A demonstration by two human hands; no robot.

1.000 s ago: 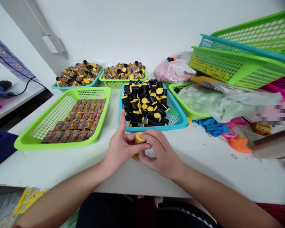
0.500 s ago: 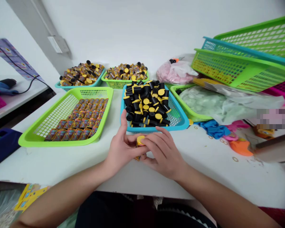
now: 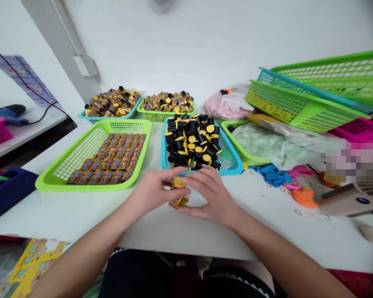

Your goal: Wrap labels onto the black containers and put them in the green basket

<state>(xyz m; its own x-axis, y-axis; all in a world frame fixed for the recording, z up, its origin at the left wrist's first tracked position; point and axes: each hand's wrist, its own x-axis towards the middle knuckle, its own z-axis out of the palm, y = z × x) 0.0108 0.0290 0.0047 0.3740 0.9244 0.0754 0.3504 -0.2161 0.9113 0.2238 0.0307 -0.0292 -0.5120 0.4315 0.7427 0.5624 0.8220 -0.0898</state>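
Note:
Above the table's near part, my left hand (image 3: 153,188) grips a small yellow-capped canister (image 3: 179,182) between thumb and fingers. A colourful yellow printed label (image 3: 180,202) shows below my left thumb; whether it is fully stuck on, I cannot tell. My right hand (image 3: 216,196) curves around the other side, fingertips at the cap and thumb by the label's lower edge. Just beyond is a blue basket (image 3: 236,163) heaped with black canisters (image 3: 191,142) with yellow caps. To the left, a green basket (image 3: 46,184) holds rows of labelled canisters (image 3: 107,163).
Two baskets of mixed labelled canisters (image 3: 112,103) stand by the wall. On the right are stacked baskets (image 3: 298,107), a green basket with plastic bags (image 3: 267,140), blue (image 3: 272,174) and orange (image 3: 304,198) balloon-like pieces, and a beige appliance (image 3: 348,200). A dark blue tape dispenser (image 3: 10,194) sits far left.
Both hands have shifted slightly left. My left thumb, upright before, now presses across the canister, and more of the printed label shows. The view has tilted up a little.

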